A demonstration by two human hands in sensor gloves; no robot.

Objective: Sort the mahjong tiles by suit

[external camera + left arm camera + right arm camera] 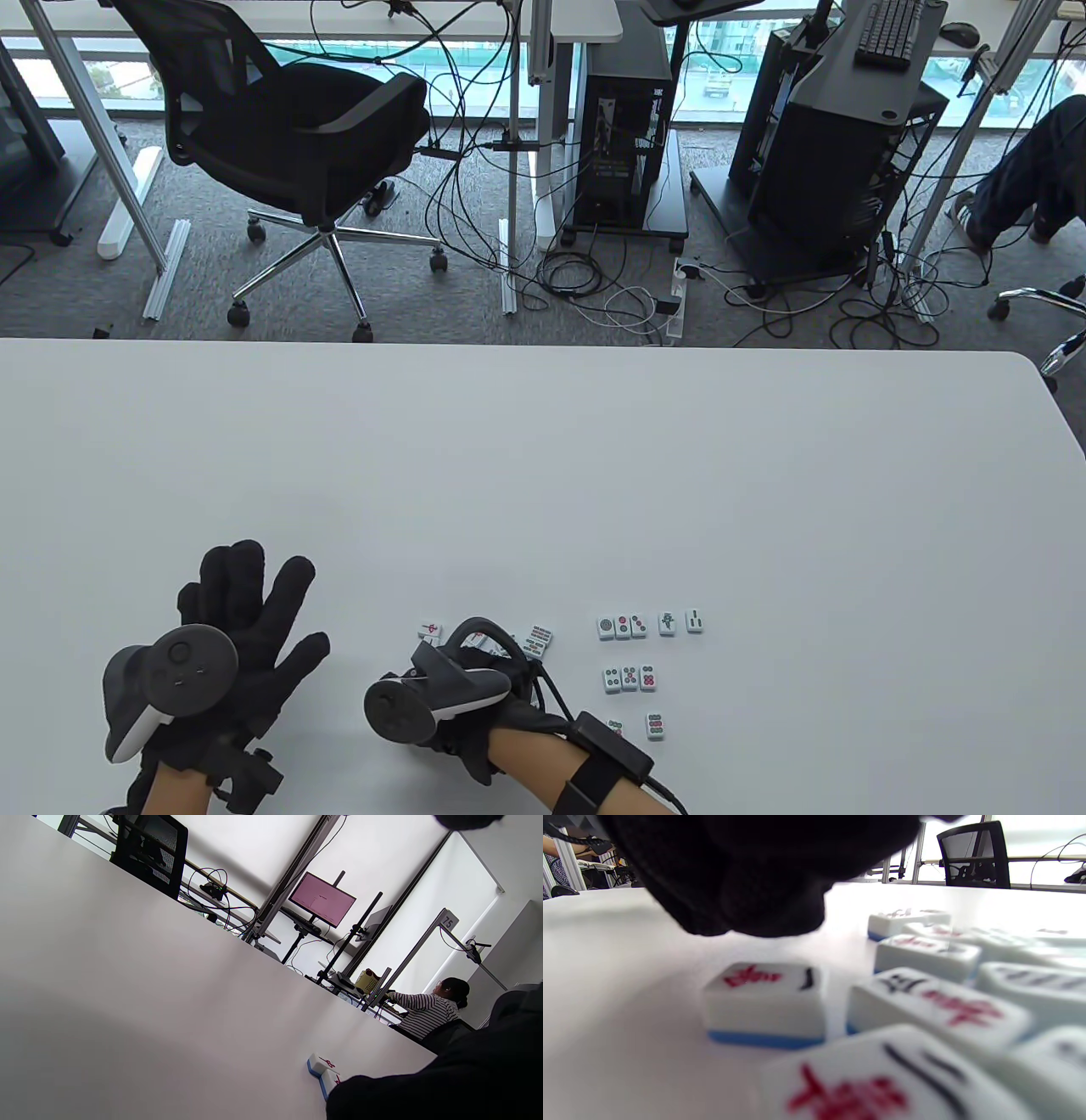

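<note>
1. Right up against the right wrist lens: character-suit tiles [895,1077] with red and black marks, white tops on blue backs, all lying face up and blurry from closeness.
2. Just beyond, one character tile [765,1001] sitting a bit apart from its neighbours, with dark gloved fingers [742,887] hanging over it – not touching as far as can be made out.
3. Right hand [462,679] parked over the unsorted cluster near the bench [543,475] front edge; fingers hidden under the tracker, so can't tell whether curled or straight.
4. Left hand [233,628] flat on the bench, fingers spread wide, holding nothing, well apart from the tiles.
5. Off to the right: a dots row [622,627], two bamboo tiles [681,622] beside it, another dots row [629,677] below, plus a lone tile [656,724].
6. Probably small, hard, slick blocks – light, not fragile, easy to slide. Best bet: pinch across the two short sides, or just push flat along the bench.
</note>
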